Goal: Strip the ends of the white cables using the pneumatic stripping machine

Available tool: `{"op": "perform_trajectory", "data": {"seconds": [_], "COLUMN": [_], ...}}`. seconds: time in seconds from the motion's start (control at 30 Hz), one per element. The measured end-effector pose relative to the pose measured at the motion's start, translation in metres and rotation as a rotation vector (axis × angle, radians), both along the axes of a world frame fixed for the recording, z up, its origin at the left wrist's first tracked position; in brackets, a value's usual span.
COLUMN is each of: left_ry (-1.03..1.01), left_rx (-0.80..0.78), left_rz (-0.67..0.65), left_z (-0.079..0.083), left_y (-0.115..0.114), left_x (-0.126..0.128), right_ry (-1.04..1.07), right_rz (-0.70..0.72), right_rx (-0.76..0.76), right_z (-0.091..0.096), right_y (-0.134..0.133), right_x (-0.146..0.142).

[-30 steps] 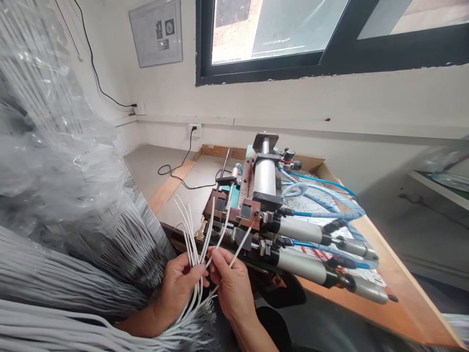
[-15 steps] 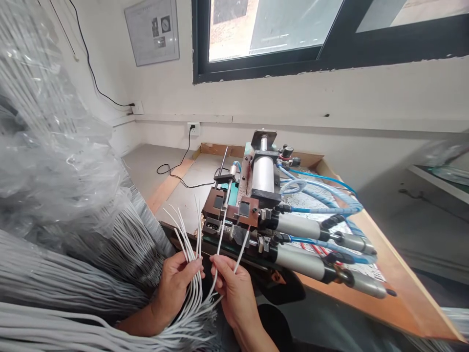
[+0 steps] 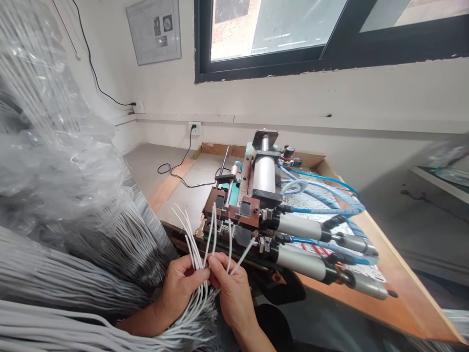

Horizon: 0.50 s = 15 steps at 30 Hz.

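Note:
My left hand (image 3: 179, 286) is closed around a fanned bunch of thin white cables (image 3: 191, 239), their free ends pointing up and away. Close beside it, my right hand (image 3: 236, 296) has its thumb and forefinger pinched at the right edge of that bunch. Two separate cables stick up from the right hand; one cable (image 3: 230, 242) shows a red tip, and the other cable (image 3: 244, 255) slants right with a reddish end. Just beyond the fingertips stands a pneumatic machine (image 3: 264, 176) with brown jaw blocks and metal cylinders.
Large bundles of grey cable (image 3: 73, 278) partly wrapped in clear plastic (image 3: 66, 156) fill the left side. Blue air hoses (image 3: 326, 210) loop at the machine's right. A wooden-edged bench (image 3: 414, 298) carries the machine below a window (image 3: 271, 29).
The cable that reached into the machine's jaws has come back out, and its red tip shows. My right hand has moved left against the bunch in my left hand.

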<state>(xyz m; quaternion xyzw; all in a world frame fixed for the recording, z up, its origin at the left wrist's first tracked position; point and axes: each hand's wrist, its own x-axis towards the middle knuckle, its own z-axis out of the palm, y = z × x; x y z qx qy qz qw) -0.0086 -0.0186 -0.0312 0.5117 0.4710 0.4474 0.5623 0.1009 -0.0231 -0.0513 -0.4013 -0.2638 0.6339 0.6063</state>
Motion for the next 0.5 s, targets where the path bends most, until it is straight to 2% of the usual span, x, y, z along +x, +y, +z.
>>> {"op": "perform_trajectory", "data": {"seconds": [0.13, 0.23, 0.5], "left_ry": [0.025, 0.017, 0.014], "left_rx": [0.033, 0.028, 0.035], "left_rz": [0.096, 0.127, 0.117], "left_z": [-0.0045, -0.0075, -0.0104], "left_y": [0.0006, 0.0008, 0.0014], "left_x": [-0.0033, -0.005, -0.0061], "right_ry": [0.013, 0.051, 0.1], "right_rz": [-0.152, -0.196, -0.133], "right_rx": [-0.059, -0.107, -0.165], "right_z": [-0.0036, -0.0011, 0.0054], "right_y": [-0.0041, -0.0037, 0.0023], "right_x": [0.0, 0.0004, 0.0029]}}
